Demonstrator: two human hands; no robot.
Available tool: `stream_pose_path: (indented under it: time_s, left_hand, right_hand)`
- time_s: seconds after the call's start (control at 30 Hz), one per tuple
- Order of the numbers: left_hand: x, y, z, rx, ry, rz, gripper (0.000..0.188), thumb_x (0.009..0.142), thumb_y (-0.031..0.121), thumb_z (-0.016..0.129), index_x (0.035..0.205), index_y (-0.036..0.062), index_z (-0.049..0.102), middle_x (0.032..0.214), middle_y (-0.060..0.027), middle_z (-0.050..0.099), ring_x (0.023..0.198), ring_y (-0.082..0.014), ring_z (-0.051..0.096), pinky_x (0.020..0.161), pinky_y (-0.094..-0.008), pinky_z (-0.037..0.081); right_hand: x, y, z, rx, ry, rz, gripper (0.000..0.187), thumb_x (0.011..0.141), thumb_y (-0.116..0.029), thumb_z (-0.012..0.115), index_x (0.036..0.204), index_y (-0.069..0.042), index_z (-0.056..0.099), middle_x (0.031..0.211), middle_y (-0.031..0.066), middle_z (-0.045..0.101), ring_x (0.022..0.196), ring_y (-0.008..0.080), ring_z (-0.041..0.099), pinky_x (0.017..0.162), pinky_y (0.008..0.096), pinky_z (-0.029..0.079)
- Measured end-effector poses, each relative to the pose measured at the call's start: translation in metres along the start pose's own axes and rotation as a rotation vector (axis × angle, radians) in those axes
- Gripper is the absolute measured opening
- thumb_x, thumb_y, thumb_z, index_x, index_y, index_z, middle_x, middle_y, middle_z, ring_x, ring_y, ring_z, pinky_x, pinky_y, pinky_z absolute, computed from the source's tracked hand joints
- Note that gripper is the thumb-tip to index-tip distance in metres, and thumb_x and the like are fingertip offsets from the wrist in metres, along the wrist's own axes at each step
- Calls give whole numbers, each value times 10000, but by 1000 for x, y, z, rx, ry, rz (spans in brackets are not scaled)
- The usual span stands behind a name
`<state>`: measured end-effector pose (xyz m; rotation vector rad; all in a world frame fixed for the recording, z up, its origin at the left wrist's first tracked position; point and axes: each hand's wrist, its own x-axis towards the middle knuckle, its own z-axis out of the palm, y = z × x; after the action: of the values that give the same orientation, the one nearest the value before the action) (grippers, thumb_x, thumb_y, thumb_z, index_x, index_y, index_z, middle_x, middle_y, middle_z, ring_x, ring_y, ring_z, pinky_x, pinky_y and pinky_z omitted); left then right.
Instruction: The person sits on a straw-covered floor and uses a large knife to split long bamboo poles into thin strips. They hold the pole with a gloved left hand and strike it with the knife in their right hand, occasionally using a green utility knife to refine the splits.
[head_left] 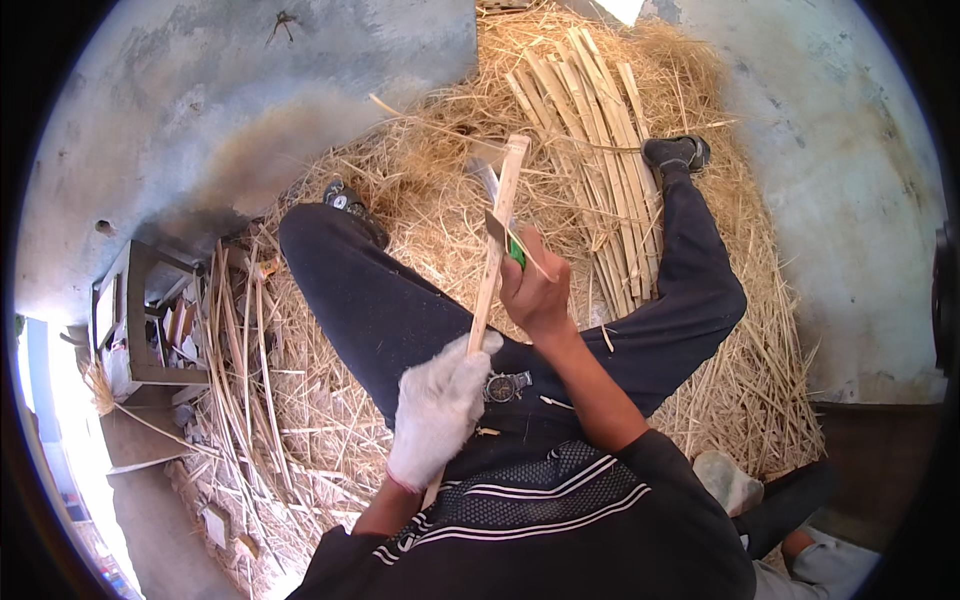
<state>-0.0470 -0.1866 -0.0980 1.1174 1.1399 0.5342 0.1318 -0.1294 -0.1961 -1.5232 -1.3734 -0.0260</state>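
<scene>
My left hand [440, 405], in a white knit glove, is wrapped round the lower part of a long pale bamboo strip [488, 280]. The strip slants up and away from my waist. My bare right hand [540, 290] is closed on the green handle of a knife [496, 228], whose dark blade lies against the strip near its upper half. A thin curl of bamboo shows beside my right fingers. Between my hands, at my lap, is a metal wristwatch [502, 387]; I cannot tell what it rests on.
Split bamboo strips [600, 150] lie in a row at the far right, beside my shoe. Shavings [420, 190] cover the floor. Long slats [240, 350] and a wooden frame [150, 320] with scraps stand left. At lower right is another person's gloved hand [727, 483].
</scene>
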Motion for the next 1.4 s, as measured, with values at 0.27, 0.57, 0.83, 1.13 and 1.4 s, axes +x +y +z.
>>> stream_pose_path:
  time_s: [0.27,0.57,0.83,1.13,1.4]
  left_hand:
    - [18,-14,-27,-473,-242,-224,347,1046,275,473,1206,2,616,498,56,369,356,-31,306,328,-194,254]
    - [14,-36,-33,-911,-588,-300,432,1076,353,360,1166,-6,583,446,66,323,300,-57,290,321,-230,259]
    - [14,-42,-25,-991,-558,-307,410,1078,361,348,1067,26,583,447,64,296,294,-63,251,295,-238,230]
    - [16,-26,-24,-688,-388,-230,352,1071,309,397,1061,20,598,473,59,334,318,-47,265,307,-217,222]
    - [49,-11,-70,-168,-240,-266,295,1046,291,462,1116,56,626,544,49,398,392,-48,318,350,-217,249]
  right_hand:
    - [-5,17,-25,308,-472,109,414,1029,-371,412,843,-38,573,602,157,506,558,355,539,559,395,409]
    - [-14,7,-59,87,-462,-218,431,944,-465,575,804,-60,524,659,143,524,563,374,558,503,442,417]
    - [-12,7,-56,-276,-349,-346,449,902,-490,621,743,-90,492,599,76,506,490,262,568,417,386,426]
    - [1,22,-23,-47,-361,-22,484,968,-505,532,741,-78,508,621,111,545,521,243,585,459,384,448]
    - [-43,12,-14,588,-731,519,518,984,-537,516,887,-37,608,655,1,520,625,115,501,605,294,429]
